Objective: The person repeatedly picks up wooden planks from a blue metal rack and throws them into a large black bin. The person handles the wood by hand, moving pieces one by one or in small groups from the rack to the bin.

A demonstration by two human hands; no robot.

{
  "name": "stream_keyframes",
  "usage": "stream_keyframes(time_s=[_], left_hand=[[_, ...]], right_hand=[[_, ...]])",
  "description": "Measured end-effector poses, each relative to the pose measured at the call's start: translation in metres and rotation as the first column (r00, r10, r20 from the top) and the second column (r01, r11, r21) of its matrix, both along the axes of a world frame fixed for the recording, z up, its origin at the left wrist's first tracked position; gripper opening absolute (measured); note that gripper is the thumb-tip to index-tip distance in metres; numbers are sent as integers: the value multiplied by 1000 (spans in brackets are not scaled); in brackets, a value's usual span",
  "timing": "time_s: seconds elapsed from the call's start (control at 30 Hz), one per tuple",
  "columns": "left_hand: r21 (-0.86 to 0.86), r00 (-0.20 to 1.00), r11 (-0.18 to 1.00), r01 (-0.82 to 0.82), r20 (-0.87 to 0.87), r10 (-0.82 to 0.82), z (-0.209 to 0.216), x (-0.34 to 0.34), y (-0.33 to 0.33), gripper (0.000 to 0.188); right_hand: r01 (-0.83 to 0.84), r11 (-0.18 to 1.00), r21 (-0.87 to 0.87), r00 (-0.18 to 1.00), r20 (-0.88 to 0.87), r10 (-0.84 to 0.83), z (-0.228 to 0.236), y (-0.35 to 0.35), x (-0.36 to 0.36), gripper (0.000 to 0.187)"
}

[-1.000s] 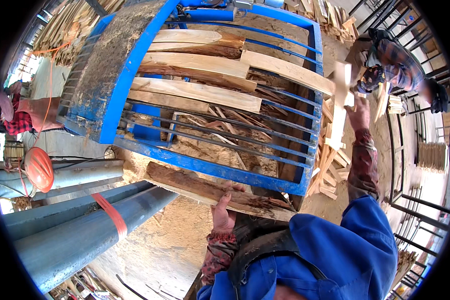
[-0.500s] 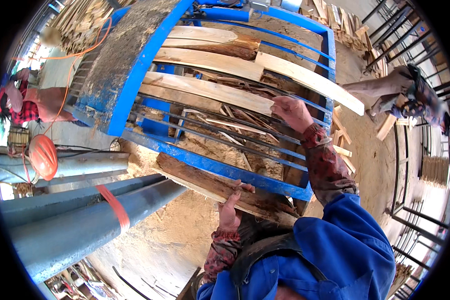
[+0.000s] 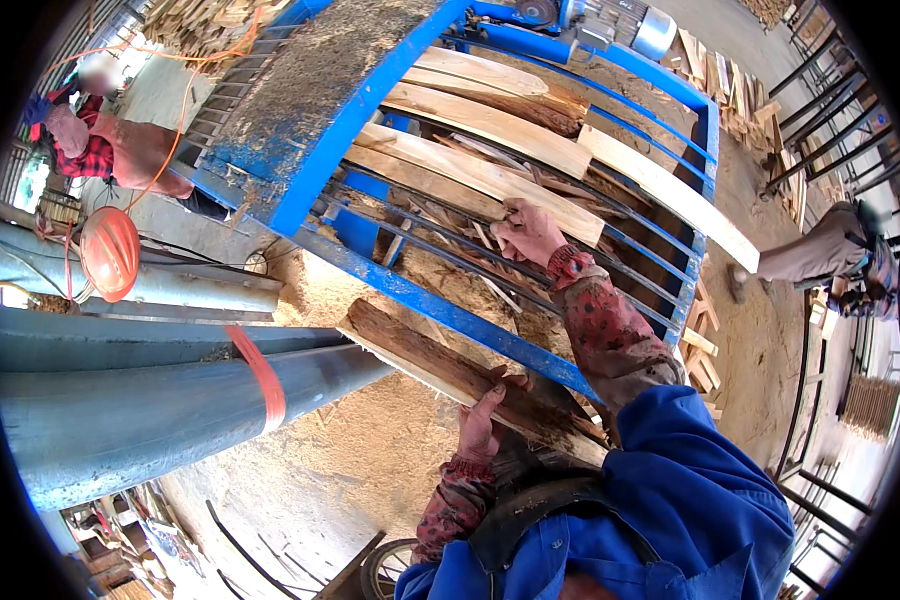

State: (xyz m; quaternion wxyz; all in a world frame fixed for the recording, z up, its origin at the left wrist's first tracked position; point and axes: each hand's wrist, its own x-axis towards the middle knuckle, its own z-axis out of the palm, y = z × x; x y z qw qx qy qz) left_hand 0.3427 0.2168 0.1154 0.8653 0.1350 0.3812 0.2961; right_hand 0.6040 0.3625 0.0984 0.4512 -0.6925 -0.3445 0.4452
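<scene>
My left hand [image 3: 482, 420] grips a long bark-edged wood slab [image 3: 420, 355] that lies slanted below the blue metal frame [image 3: 440, 310]. Higher up, my right hand [image 3: 530, 232] rests on a pale sawn plank [image 3: 470, 175] lying on the frame's thin bars. Several more planks [image 3: 490, 120] lie across the same rack, one long pale board [image 3: 670, 195] reaching past its right side. Sawdust and wood scraps sit under the bars.
Grey metal pipes [image 3: 170, 400] with an orange strap run along the left, an orange round object [image 3: 108, 252] above them. A person in a red plaid sleeve [image 3: 100, 150] stands far left. Another person [image 3: 820, 255] bends at the right near stacked wood pieces and dark metal racks.
My right hand came back from the far right, where it reached toward the other person, and now rests on a plank on the rack. The left hand stays on the bark slab.
</scene>
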Motion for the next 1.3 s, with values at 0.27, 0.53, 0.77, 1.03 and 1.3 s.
stream_keyframes(time_s=[0.27,0.53,0.77,1.03,1.3], left_hand=[[3,999,999,-41,-35,41,-8,-15,1,46],[16,998,1000,-21,-51,22,-10,-10,2,44],[42,999,999,-27,-34,28,-11,1,2,36],[94,998,995,-42,56,36,-1,27,29,34],[123,984,978,-170,82,161,-15,41,44,86]], right_hand=[[105,994,41,994,-23,-104,-9,19,-9,69],[72,996,57,983,165,-80,-37,10,14,39],[188,980,68,945,-285,-162,19,-88,42,26],[338,939,66,859,-428,-279,48,-219,36,16],[211,975,65,799,-586,-134,60,-278,-5,13]])
